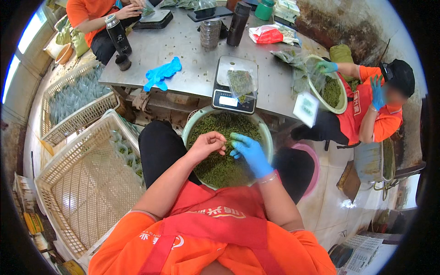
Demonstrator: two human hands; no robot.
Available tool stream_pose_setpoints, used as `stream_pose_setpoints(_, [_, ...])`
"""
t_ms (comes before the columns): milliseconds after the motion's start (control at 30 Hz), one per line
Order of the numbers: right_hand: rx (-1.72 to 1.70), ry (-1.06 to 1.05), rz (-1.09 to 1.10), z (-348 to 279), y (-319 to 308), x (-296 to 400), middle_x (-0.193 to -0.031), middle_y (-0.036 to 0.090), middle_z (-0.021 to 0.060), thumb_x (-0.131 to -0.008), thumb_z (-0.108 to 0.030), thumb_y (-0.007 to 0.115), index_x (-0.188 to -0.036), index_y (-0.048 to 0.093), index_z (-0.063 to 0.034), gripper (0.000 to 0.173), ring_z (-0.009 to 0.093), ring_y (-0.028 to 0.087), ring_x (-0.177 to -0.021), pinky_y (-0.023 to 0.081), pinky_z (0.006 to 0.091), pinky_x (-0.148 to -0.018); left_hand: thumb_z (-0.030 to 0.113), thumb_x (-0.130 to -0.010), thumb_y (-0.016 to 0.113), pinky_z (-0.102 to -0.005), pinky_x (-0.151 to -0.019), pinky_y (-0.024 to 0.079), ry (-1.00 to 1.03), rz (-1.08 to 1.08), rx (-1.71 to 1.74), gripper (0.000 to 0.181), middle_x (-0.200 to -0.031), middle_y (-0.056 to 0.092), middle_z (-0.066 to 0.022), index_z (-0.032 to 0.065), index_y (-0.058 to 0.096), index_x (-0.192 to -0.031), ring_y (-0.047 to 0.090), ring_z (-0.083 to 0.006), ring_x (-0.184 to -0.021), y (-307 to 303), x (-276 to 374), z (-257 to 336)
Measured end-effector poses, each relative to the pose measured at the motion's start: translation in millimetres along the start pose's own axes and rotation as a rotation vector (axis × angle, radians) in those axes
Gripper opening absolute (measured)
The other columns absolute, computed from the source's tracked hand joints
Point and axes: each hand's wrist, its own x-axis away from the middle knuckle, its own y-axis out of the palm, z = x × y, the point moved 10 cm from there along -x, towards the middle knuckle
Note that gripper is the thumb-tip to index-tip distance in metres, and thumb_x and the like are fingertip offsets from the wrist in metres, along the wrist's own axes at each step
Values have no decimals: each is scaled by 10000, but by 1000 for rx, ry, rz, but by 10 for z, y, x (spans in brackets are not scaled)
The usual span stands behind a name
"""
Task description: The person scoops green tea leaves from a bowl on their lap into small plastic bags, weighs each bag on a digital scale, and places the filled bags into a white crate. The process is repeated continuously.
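A round pale-green basin point(270, 144) sits between my knees, filled with small green peppercorn-like berries point(220, 172). Over it, my bare left hand point(209, 145) has its fingers curled, the tips close to the other hand. My right hand point(251, 154) wears a blue glove with green-stained fingertips, and its fingers are bent. Whether either hand pinches a small berry cannot be made out. Just beyond the basin, at the table edge, a digital scale point(234, 84) carries a clear plastic bag of berries point(240, 84).
A metal table point(185, 37) holds a crumpled blue glove point(162, 73), a black flask point(118, 36) and a dark bottle point(238, 24). Plastic crates point(86, 185) stand at left, with filled bags in the near one. Co-workers sit across left and at right, one with a basin point(344, 103).
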Motion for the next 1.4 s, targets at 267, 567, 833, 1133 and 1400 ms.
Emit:
stream_pose_setpoints(267, [123, -25, 32, 70, -18, 53, -809, 636, 64, -798, -33, 605, -954, 602, 6, 161, 113, 596, -653, 496, 241, -600, 79, -848, 562, -260, -639, 508, -4, -8, -19, 101, -756, 599, -59, 15, 551, -925, 604, -138, -665, 31, 7, -12])
stream_pose_setpoints(567, [197, 22, 114, 408, -283, 119, -717, 624, 49, -781, -27, 600, -904, 614, -7, 126, 107, 593, -594, 476, 242, -540, 62, -817, 566, -260, -622, 501, 16, -22, -231, 108, -736, 606, -49, 4, 570, -907, 603, -124, -658, 2, 55, -4])
stream_pose_setpoints(833, [-314, -221, 165, -543, -179, -268, -936, 625, 110, -828, -51, 562, -1171, 505, 39, 358, 184, 629, -776, 520, 280, -695, 255, -768, 592, -370, -598, 494, 277, -141, -1212, 181, -751, 638, -93, 130, 608, -898, 621, -281, -680, 351, 134, -41])
stream_pose_setpoints(1133, [211, -475, 410, -611, -315, -54, -1081, 604, 131, -887, -86, 518, -1153, 552, 17, 287, 190, 626, -799, 522, 260, -669, 293, -792, 595, -408, -550, 470, 631, -231, -1452, 178, -647, 574, -93, 119, 559, -797, 586, -297, -603, 562, 257, 279])
stream_pose_setpoints(1400, [1036, -836, 492, -1093, 6, -263, -1252, 517, 128, -824, -142, 579, -1145, 577, -96, 325, 282, 623, -832, 517, 363, -677, 204, -783, 654, -324, -582, 496, 719, 470, -1255, 155, -722, 638, -85, 106, 626, -899, 632, -240, -645, -367, -21, 1484])
